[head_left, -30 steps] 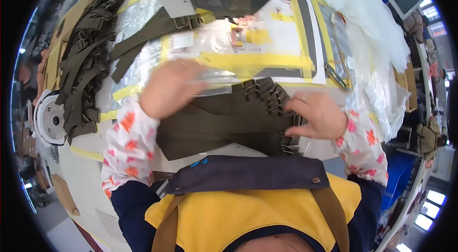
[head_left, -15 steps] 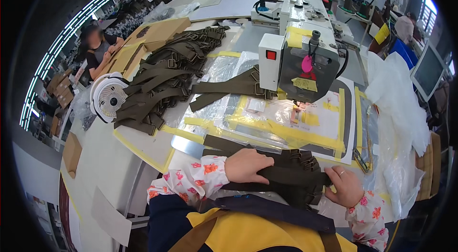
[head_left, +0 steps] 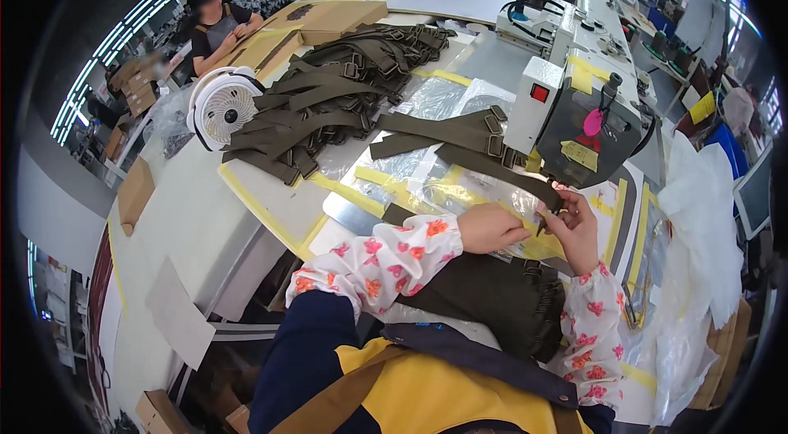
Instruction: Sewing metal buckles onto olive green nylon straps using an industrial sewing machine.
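My right hand (head_left: 574, 229) pinches the end of an olive strap (head_left: 491, 167) below the front of a sewing machine (head_left: 574, 134). My left hand (head_left: 488, 229) is beside it, fingers curled; whatever they hold, if anything, is too small to make out. Both hands are over a plastic-covered template (head_left: 451, 194) with yellow tape. A stack of olive straps with buckles (head_left: 484, 303) lies below my hands. More straps (head_left: 435, 126) lie left of the machine head, and a large pile of them (head_left: 328, 89) spreads further left.
A small white fan (head_left: 212, 110) stands left of the pile. A person (head_left: 215, 36) sits beyond it by flat cardboard (head_left: 336, 23). A folded cardboard piece (head_left: 131, 196) is on the left. Crumpled plastic sheeting (head_left: 689, 212) and a screen (head_left: 751, 192) are on the right.
My view has tilted up. Both hands have moved from the lower stack toward the machine, where my right hand now grips a strap end reaching under the machine head.
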A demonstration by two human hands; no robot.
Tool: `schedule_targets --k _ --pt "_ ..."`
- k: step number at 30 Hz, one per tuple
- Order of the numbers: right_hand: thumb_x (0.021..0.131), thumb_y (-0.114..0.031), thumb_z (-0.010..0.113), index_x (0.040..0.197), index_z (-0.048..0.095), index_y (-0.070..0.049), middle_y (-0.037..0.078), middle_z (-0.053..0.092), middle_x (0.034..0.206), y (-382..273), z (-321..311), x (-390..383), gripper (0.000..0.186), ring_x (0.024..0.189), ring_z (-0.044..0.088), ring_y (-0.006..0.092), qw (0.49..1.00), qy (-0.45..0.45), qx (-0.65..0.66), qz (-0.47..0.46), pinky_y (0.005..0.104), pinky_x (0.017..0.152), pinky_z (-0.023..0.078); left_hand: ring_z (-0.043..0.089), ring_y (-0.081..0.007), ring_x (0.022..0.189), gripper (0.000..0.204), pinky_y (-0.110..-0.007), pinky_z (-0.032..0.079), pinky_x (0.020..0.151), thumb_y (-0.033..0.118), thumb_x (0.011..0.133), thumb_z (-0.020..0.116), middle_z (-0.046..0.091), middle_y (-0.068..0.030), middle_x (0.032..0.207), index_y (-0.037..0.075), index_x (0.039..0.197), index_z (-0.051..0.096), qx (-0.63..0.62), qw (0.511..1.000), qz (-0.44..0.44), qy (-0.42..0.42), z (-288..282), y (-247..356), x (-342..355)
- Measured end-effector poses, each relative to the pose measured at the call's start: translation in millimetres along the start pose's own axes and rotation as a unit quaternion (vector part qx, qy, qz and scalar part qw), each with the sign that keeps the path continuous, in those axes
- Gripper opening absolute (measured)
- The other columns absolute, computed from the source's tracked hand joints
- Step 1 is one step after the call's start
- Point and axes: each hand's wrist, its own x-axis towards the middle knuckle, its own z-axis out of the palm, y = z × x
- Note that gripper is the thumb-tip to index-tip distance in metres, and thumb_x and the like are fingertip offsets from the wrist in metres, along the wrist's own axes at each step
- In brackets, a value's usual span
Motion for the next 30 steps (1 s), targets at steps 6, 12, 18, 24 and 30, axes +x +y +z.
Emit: schedule_targets --k 6,12,18,24,30 --pt "0.076 0.001 0.064 0.110 0.043 0.004 0.010 0.053 0.096 28.6 3.6 3.0 0.040 0.071 0.057 0.0115 0.985 0.099 0.138 -0.038 0.0220 0.060 0.047 0.054 -0.0094 0.060 0.034 -0.022 0.047 0.056 0.036 0.090 0.047 0.057 -0.0019 0.070 0.003 0.089 0.058 -0.562 0.781 -0.268 -0.050 37.6 -11.5 35.8" --pt "0.072 0.000 0.065 0.113 0.042 0.006 0.012 0.053 0.103 55.1 4.4 6.4 0.047 0.071 0.057 0.0100 0.987 0.125 0.084 -0.055 0.0214 0.060 0.047 0.052 -0.0063 0.056 0.019 -0.020 0.043 0.051 0.023 0.086 0.057 0.057 -0.0001 0.069 0.004 0.082 0.056 -0.552 0.775 -0.300 0.063 52.9 -23.4 52.4" --pt "0.073 0.000 0.063 0.120 0.042 0.007 0.015 0.054 0.109 61.8 -5.0 13.8 0.052 0.072 0.059 0.0113 0.986 0.162 0.001 -0.035 0.0221 0.062 0.049 0.059 -0.0168 0.056 0.020 -0.028 0.046 0.053 0.020 0.079 0.061 0.063 -0.0074 0.068 -0.001 0.082 0.061 -0.262 0.930 -0.223 0.133 66.6 -25.6 80.8" --pt "0.068 -0.007 0.068 0.115 0.053 0.004 0.013 0.063 0.071 68.2 -17.8 19.7 0.051 0.057 0.060 0.0145 0.971 0.156 -0.183 0.002 0.0271 0.056 0.047 0.060 -0.0342 0.066 0.018 -0.041 0.048 0.062 0.016 0.073 0.059 0.062 -0.0157 0.071 0.002 0.082 0.064 -0.001 0.985 -0.118 0.127 65.1 -22.3 86.2" --pt "0.067 -0.008 0.068 0.115 0.057 -0.006 0.010 0.061 0.066 59.6 -29.3 24.4 0.049 0.055 0.056 0.0132 0.974 0.107 -0.198 -0.029 0.0267 0.056 0.045 0.057 -0.0362 0.069 0.012 -0.045 0.046 0.063 0.012 0.077 0.054 0.060 -0.0164 0.070 0.004 0.082 0.062 0.026 0.999 0.022 0.041 53.2 -31.4 82.5"
